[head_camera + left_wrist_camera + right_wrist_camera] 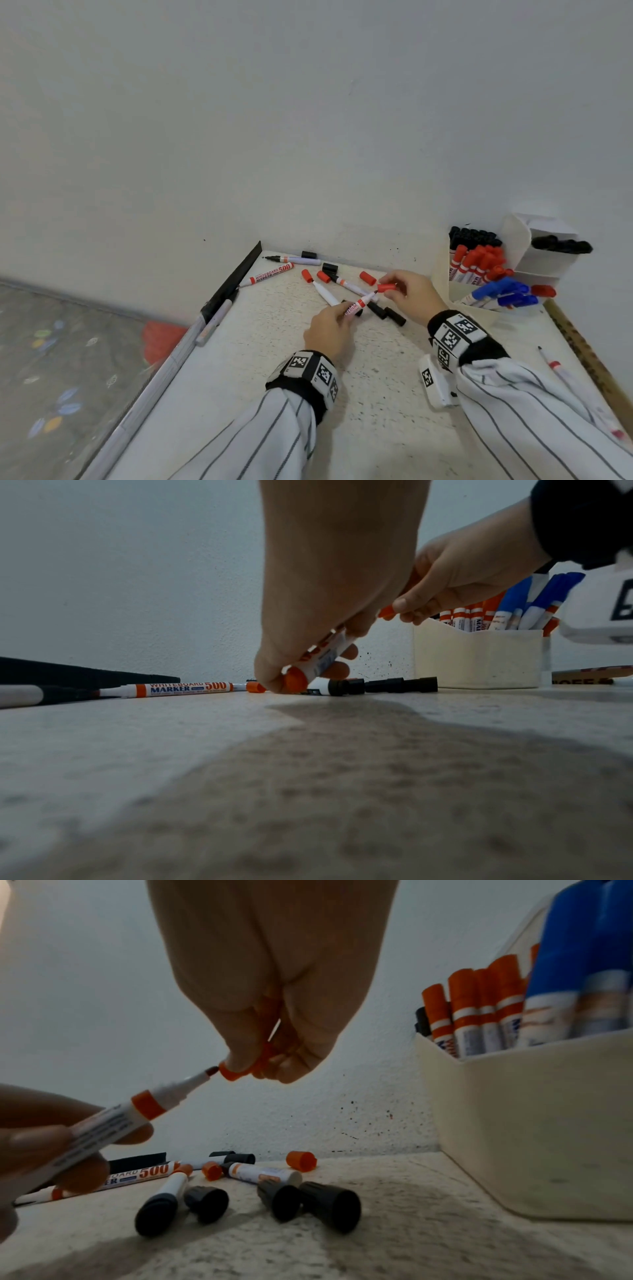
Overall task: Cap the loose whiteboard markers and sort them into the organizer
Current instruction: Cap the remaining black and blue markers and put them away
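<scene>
While my left hand [329, 330] grips the barrel of a red marker [137, 1115] with the bare tip angled up and away from me, my right hand [411, 294] pinches a red cap [234, 1070] between thumb and fingertips, its open mouth just off the tip; the two are lined up nose to mouth, not yet pushed together, as far as the right wrist view lets me tell. I judge I hold the marker low on its body so the front end stays free for the cap, and I hold the cap by its closed end so its opening faces the tip. Both wrists hover above the table [376, 394], the left hand curled round the barrel with its knuckles turned down toward the surface, the right hand bent at the wrist with fingers bunched and pointing down and to my left. Below my right hand lie loose black caps [329, 1204] and other uncapped markers; beyond my left hand, toward the wall, a red marker printed 500 [185, 689] lies flat with a loose red cap beside it. To the right of my right hand stands the organizer [534, 1123], already holding capped red, blue and black markers upright in its compartments.
</scene>
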Demonstrator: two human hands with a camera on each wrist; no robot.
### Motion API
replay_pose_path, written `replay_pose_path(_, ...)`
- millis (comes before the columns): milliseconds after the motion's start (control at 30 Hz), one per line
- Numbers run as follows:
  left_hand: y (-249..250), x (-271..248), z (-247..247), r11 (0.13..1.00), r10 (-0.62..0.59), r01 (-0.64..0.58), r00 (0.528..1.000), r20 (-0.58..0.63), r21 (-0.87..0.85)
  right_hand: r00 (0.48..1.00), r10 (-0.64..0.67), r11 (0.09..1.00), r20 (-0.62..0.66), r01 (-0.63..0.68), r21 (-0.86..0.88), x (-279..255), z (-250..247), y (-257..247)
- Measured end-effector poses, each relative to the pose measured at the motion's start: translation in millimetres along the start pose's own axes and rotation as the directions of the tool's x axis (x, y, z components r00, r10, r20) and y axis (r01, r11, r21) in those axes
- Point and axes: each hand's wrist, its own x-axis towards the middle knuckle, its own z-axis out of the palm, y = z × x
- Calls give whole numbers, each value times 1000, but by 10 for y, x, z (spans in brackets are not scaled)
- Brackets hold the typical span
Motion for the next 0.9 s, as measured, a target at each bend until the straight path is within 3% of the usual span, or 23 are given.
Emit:
replay_pose_path(167, -9, 17, 31, 997, 14, -18, 999, 50, 76, 999, -44, 999, 26, 44, -14, -107, -70, 94)
replay_pose_path(333, 20, -9, 28, 996, 85, -86, 988, 128, -2, 999, 39, 999, 9, -40, 16, -161, -41, 30)
replay_pose_path(467, 69, -58, -7, 974, 196, -184, 977, 86, -132, 985, 173, 982, 25, -171, -87, -180, -26, -44)
replay_pose_path(567, 38, -44, 7, 962, 252, -241, 965, 78, -130, 978, 209, 973, -10, -209, -101, -197, 16, -96)
replay_pose_path(667, 40, -38, 10, 953, 282, -259, 948, 149, -156, 976, 216, 975, -29, -217, -40, -189, 63, -118)
replay_pose_path(733, 69, -64, -8, 938, 276, -218, 940, 202, -268, 978, 202, 979, -42, -202, 7, -188, 81, -145)
replay_pose_path(900, 152, -125, -66, 863, 111, 112, 910, 400, -493, 992, 119, 985, -41, -113, 127, -221, 90, -223)
